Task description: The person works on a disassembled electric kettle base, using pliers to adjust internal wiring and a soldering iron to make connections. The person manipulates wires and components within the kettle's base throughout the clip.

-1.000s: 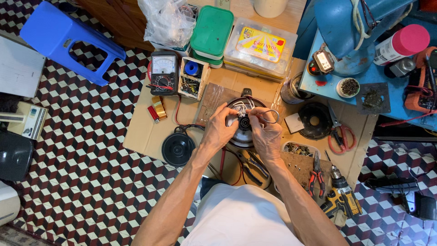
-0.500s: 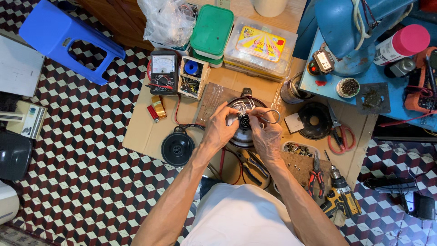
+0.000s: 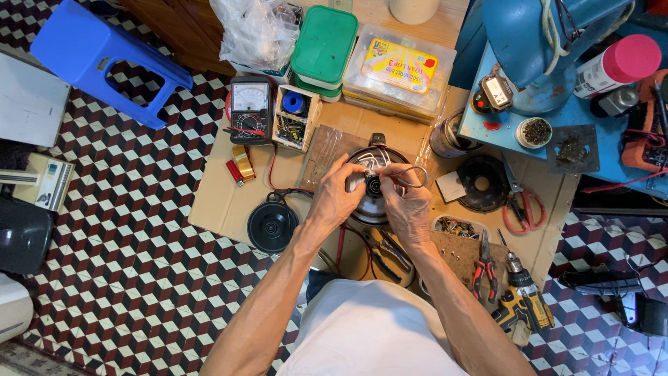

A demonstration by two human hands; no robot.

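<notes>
The round metal appliance base (image 3: 376, 182) is steadied by the left hand (image 3: 335, 198); its white wires (image 3: 379, 161) are pinched in the right hand (image 3: 407, 205) grip.

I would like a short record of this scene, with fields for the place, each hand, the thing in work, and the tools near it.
place: sheet of brown cardboard on a checkered tile floor
left hand: fingers on the round metal appliance base
right hand: on the same base, at its white wires
left of base: round black disc, black analog multimeter
right of base: red-handled scissors, yellow cordless drill
</notes>
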